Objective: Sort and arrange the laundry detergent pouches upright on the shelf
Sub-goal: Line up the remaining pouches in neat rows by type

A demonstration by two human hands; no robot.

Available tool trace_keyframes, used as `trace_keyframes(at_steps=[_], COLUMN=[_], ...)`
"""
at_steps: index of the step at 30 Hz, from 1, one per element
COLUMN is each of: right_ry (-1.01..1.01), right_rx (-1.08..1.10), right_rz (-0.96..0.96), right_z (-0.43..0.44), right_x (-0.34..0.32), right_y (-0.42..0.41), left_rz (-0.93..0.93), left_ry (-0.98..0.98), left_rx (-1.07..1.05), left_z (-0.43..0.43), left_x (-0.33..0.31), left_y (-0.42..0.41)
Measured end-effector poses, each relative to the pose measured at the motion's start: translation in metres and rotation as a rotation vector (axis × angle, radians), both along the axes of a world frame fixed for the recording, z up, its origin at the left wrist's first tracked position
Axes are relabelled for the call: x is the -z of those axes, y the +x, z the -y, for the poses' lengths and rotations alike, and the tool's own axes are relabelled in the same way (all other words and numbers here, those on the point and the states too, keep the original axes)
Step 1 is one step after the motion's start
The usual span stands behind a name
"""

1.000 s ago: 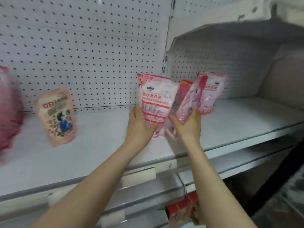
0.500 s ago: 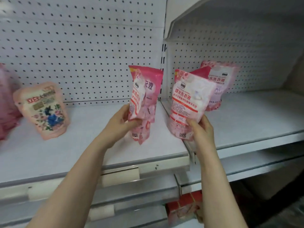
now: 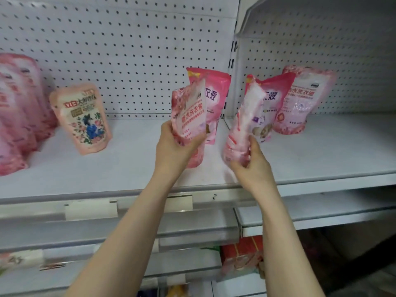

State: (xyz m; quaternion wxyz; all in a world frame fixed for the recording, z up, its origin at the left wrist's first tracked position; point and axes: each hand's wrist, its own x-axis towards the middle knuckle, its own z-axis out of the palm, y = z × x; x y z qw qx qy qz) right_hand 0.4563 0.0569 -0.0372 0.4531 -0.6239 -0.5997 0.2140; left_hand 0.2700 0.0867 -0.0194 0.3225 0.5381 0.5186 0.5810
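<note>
My left hand (image 3: 173, 150) grips the bottom of a pale pink detergent pouch (image 3: 189, 116), held upright above the white shelf (image 3: 128, 163). Right behind it a deeper pink pouch (image 3: 216, 93) stands on the shelf. My right hand (image 3: 250, 163) grips the lower end of another pale pink pouch (image 3: 244, 123), turned edge-on and blurred. Behind that one a deep pink pouch (image 3: 272, 99) and a pale pink pouch (image 3: 302, 99) stand upright on the right shelf section. A peach pouch with a blue flower (image 3: 82, 118) leans at the left.
A row of pink pouches (image 3: 17, 112) fills the far left of the shelf. White pegboard (image 3: 128, 50) backs both sections, and an upright post (image 3: 232, 67) divides them. Below, lower shelves hold red packaging (image 3: 242, 251).
Both hands have turned their pouches: the left one now shows its printed face, the right one has swung edge-on. The view has shifted, showing more of the left shelf.
</note>
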Motion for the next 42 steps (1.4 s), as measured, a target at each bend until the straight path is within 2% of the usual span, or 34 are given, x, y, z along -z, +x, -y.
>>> trace_keyframes(at_steps=[2, 4, 7, 13, 19, 21, 23, 28, 35, 39, 42], right_ry=[-0.050, -0.024, 0.061, -0.047, 0.018, 0.024, 0.020, 0.062, 0.154, 0.188, 0.204], right_rx=[-0.058, -0.030, 0.010, -0.217, -0.204, -0.197, -0.191, -0.205, -0.108, -0.124, -0.154], right_rz=[-0.020, -0.141, -0.255, -0.360, -0.545, -0.573, -0.572, -0.540, -0.599, -0.684, -0.746], right_z=[0.004, 0.005, -0.006, -0.044, -0.052, -0.051, -0.051, -0.053, -0.043, -0.023, -0.004], right_x=[-0.002, -0.006, -0.014, -0.023, -0.017, -0.014, -0.014, -0.018, -0.024, -0.038, -0.046], right_y=[0.005, 0.016, 0.033, 0.035, 0.011, 0.010, 0.014, 0.016, -0.012, -0.038, -0.069], left_rz=[0.134, 0.292, 0.369, 0.270, 0.256, 0.177, 0.087, 0.028, 0.177, 0.341, 0.374], left_ry=[-0.045, -0.094, -0.156, -0.129, -0.037, -0.004, -0.015, -0.080, -0.047, 0.016, 0.042], left_rx=[-0.006, 0.080, 0.215, 0.197, 0.157, 0.158, 0.149, 0.066, -0.027, -0.041, -0.081], left_z=[-0.009, -0.020, -0.026, -0.021, -0.008, -0.004, -0.003, -0.010, 0.009, 0.042, 0.069], left_x=[-0.002, -0.002, -0.004, -0.001, 0.001, 0.003, 0.003, -0.002, -0.011, -0.027, -0.028], left_y=[-0.003, -0.017, -0.038, -0.044, -0.040, -0.038, -0.036, -0.034, -0.048, -0.083, -0.123])
